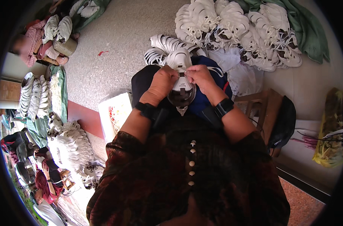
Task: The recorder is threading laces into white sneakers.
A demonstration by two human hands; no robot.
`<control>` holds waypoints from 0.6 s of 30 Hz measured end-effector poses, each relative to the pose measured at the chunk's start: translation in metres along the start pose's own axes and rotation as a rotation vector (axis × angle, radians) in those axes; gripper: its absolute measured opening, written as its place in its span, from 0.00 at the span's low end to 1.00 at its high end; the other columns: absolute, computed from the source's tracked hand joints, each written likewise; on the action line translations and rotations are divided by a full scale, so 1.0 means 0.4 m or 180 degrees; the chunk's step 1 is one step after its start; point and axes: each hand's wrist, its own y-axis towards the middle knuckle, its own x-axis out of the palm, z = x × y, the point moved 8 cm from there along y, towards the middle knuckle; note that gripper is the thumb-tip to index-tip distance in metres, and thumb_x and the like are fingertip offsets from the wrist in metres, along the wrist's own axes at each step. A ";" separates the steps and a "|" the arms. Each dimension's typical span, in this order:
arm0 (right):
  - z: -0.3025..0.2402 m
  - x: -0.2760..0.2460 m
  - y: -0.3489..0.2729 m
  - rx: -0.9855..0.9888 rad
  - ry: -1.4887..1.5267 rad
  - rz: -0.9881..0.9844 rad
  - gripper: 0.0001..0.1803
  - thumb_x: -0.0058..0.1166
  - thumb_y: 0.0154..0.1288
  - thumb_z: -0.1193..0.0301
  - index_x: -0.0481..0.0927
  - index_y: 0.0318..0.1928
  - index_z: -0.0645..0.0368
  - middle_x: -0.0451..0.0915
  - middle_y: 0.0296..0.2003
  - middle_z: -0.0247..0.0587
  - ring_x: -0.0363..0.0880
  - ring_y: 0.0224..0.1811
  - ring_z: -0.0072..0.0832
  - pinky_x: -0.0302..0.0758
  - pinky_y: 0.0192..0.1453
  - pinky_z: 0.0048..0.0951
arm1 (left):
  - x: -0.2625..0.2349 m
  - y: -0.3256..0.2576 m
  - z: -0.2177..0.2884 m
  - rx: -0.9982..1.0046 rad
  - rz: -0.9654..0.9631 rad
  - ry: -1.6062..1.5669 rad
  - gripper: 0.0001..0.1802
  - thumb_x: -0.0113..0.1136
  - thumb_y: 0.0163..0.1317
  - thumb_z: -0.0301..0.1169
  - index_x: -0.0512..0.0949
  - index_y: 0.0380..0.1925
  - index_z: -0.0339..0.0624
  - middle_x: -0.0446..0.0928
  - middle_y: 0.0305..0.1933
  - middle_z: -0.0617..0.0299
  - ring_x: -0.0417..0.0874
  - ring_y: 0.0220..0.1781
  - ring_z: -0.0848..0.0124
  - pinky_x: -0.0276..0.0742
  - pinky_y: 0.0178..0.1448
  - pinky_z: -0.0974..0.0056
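Centrally, a white sneaker rests on the person's lap over a dark blue cloth, opening toward the camera. The left hand and right hand meet at its tongue, fingers pinched narrowly on a thin white lace; the step in hand appears to be lacing, and the next move likely calls for fine threading through small eyelets. Smooth, moulded white shoes lie heaped on the speckled floor ahead in a large pile.
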 end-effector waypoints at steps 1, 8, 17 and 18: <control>0.005 0.000 0.003 -0.0023 -0.0127 -0.0099 0.06 0.50 0.56 0.78 0.77 0.28 0.70 0.73 0.18 0.35 0.67 0.17 0.18 0.62 0.21 0.18 | 0.007 0.002 0.008 -0.0002 0.0009 -0.0002 0.02 0.59 0.47 0.23 0.77 0.23 0.38 0.75 0.28 0.54 0.77 0.34 0.57 0.73 0.40 0.61; 0.021 0.003 0.015 -0.0114 -0.0201 -0.0312 0.05 0.52 0.56 0.75 0.78 0.30 0.65 0.74 0.20 0.31 0.67 0.19 0.14 0.59 0.21 0.16 | 0.019 -0.002 0.003 -0.0206 0.0431 0.0506 0.01 0.57 0.46 0.25 0.75 0.19 0.40 0.73 0.28 0.54 0.76 0.34 0.55 0.73 0.38 0.59; -0.012 0.005 0.034 -0.1011 -0.2123 0.0410 0.04 0.56 0.47 0.79 0.76 0.21 0.68 0.73 0.17 0.32 0.68 0.20 0.19 0.65 0.24 0.25 | 0.011 -0.010 0.015 0.0013 0.0417 0.0073 0.03 0.57 0.45 0.22 0.76 0.22 0.39 0.74 0.29 0.54 0.76 0.34 0.56 0.73 0.39 0.60; -0.016 0.007 0.031 -0.1011 -0.2133 0.0397 0.04 0.56 0.47 0.79 0.76 0.21 0.68 0.73 0.17 0.32 0.68 0.20 0.19 0.65 0.24 0.25 | 0.012 -0.006 0.012 -0.0041 0.0398 0.0102 0.03 0.57 0.45 0.22 0.76 0.23 0.39 0.74 0.30 0.53 0.76 0.34 0.56 0.73 0.39 0.60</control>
